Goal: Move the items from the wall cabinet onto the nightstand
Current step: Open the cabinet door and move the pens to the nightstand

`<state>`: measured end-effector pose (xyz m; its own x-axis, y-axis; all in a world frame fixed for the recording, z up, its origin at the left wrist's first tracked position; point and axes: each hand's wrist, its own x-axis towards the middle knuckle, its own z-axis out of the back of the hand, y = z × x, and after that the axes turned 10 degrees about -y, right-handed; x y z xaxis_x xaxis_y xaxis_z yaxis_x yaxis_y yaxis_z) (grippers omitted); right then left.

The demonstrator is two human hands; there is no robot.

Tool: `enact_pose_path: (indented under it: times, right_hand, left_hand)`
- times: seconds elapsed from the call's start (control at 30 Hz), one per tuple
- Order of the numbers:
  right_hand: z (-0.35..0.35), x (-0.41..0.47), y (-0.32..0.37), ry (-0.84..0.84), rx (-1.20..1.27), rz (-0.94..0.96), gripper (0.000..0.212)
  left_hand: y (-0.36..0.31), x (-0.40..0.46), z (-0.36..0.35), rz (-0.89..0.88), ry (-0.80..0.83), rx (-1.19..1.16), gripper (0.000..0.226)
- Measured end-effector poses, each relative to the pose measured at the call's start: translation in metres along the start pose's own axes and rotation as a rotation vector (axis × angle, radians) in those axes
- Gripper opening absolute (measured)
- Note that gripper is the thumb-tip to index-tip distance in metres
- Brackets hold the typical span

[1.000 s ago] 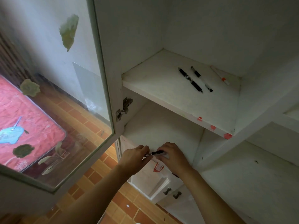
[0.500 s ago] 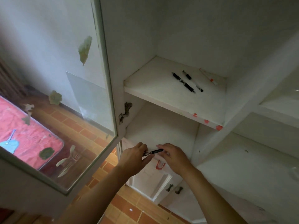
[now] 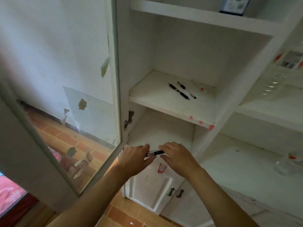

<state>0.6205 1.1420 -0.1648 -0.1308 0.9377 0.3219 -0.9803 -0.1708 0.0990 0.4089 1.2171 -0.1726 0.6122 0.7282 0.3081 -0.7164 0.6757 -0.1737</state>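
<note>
Pen (image 3: 154, 153) sits between your hands at the front edge of the lower shelf (image 3: 161, 136). Left hand (image 3: 135, 158) pinches its left end, thumb under, fingers on top. Right hand (image 3: 177, 158) covers the right end, fingers curled over it; grip there hard to confirm. Above your hands, on the middle shelf (image 3: 164, 102), three more pens (image 3: 179, 91) lie side by side. Glass door (image 3: 68, 112) hangs open left of your left hand.

white cabinet (image 3: 188, 51), black pens (image 3: 179, 91), orange-brown tiled floor (image 3: 68, 136).
</note>
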Motion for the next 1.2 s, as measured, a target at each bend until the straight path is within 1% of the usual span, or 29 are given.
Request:
enact_pose_path:
  times: [0.2, 0.4, 0.53, 0.7, 0.83, 0.93, 1.13, 1.2]
  right_hand:
    - [0.035, 0.003, 0.011, -0.046, -0.024, 0.031, 0.049]
    - [0.090, 0.029, 0.019, -0.244, -0.009, 0.049, 0.046]
    - [0.117, 0.055, 0.015, -0.306, -0.094, 0.030, 0.053]
    - [0.135, 0.091, -0.013, -0.244, -0.188, -0.145, 0.070]
    - [0.140, 0.114, -0.034, -0.194, -0.261, -0.267, 0.062]
    - [0.138, 0.127, -0.046, -0.146, -0.285, -0.352, 0.065]
    - [0.126, 0.142, -0.067, -0.090, -0.241, -0.480, 0.069]
    - [0.122, 0.147, -0.076, -0.077, -0.223, -0.523, 0.071]
  left_hand:
    - [0.003, 0.000, 0.030, -0.004, -0.057, 0.010, 0.038]
    - [0.006, 0.012, 0.068, -0.015, -0.160, 0.017, 0.036]
    - [0.006, 0.027, 0.089, 0.005, -0.228, 0.014, 0.037]
    - [0.008, 0.051, 0.111, 0.037, -0.279, 0.023, 0.040]
    - [0.007, 0.075, 0.124, 0.049, -0.317, 0.028, 0.043]
    - [0.004, 0.092, 0.124, 0.060, -0.332, 0.030, 0.051]
    - [0.006, 0.121, 0.116, 0.084, -0.348, -0.023, 0.053]
    - [0.008, 0.132, 0.112, 0.100, -0.319, -0.037, 0.053]
